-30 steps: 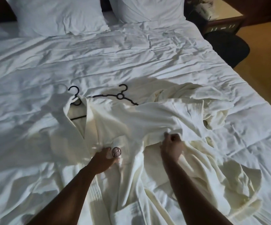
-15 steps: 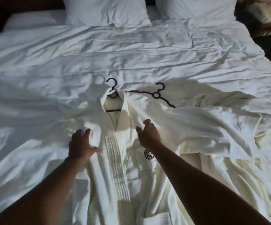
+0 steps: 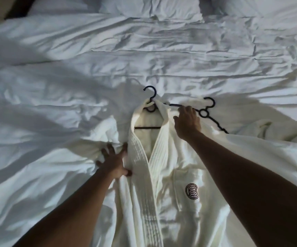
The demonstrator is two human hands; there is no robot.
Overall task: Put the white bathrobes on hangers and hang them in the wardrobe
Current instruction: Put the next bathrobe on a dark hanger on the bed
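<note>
One bathrobe on hanger, flat on bed. Left hand spread, pressing lapel; right hand at collar, grip unclear. Spare hanger far right. Second robe, wardrobe hanging pending.

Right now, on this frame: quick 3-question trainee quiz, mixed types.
1. True or false: a black hanger already sits inside the bathrobe collar.
2. The second hanger lies: A) on a pillow B) right of the collar on the bed C) on the floor.
3. Fill in: the left hand rests on the robe's ___ front edge.

Key: 1 true; 2 B; 3 left.
</note>
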